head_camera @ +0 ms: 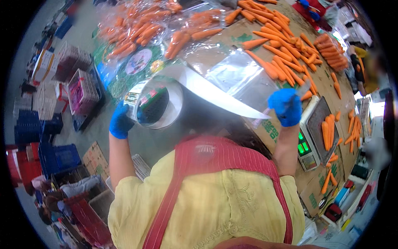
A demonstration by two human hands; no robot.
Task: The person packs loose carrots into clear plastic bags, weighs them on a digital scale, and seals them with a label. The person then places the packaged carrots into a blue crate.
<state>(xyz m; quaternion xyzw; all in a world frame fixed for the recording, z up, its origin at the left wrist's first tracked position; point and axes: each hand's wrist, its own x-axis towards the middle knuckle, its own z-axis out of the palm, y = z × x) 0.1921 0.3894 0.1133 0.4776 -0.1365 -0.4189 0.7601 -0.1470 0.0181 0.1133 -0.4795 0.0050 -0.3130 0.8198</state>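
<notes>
My left hand (pixel 121 119), in a blue glove, grips the left side of a wide roll of white-backed tape or labels (pixel 175 107) with printing on its outer face. From the roll a loose white strip (pixel 214 93) stretches right, its pointed end near my right hand (pixel 285 107). That hand, also blue-gloved, is curled above the scale's left edge; a greyish, see-through piece shows at its upper right, and what it holds is unclear. Flat clear plastic bags (pixel 236 73) lie between the hands on the cardboard. Loose carrots (pixel 279 53) are heaped beyond the right hand.
Bagged carrots (pixel 136 28) fill the far left of the table. A digital scale (pixel 318 133) holds several carrots at right, with a packed carrot bundle (pixel 331 51) beyond. Crates (pixel 82 93) stand on the floor at left. A co-worker (pixel 370 71) is at the far right.
</notes>
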